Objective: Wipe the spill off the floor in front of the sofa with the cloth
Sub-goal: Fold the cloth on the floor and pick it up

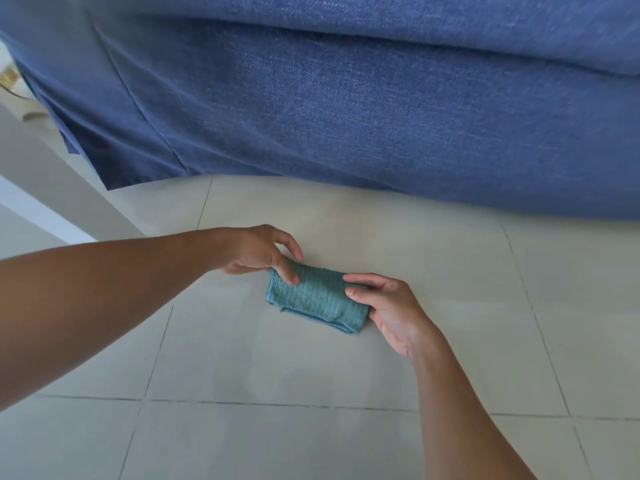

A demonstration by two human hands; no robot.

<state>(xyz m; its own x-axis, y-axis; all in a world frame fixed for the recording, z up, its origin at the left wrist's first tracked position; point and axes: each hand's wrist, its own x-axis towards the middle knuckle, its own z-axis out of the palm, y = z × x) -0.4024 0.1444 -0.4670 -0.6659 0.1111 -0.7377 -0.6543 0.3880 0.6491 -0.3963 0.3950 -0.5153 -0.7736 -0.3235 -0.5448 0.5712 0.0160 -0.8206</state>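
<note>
A folded teal cloth (317, 297) lies on the pale tiled floor (450, 271) just in front of the blue sofa (346, 109). My left hand (258, 252) pinches the cloth's left end between thumb and fingers. My right hand (388, 306) grips its right end, thumb on top and fingers under the fold. I cannot make out a distinct spill on the tiles; only a faint dull sheen shows near the cloth.
The sofa's fabric skirt (138, 133) hangs down to the floor along the top of the view. At the left a white wall edge or skirting (45, 202) runs diagonally. Dark grout lines cross the tiles around my arms.
</note>
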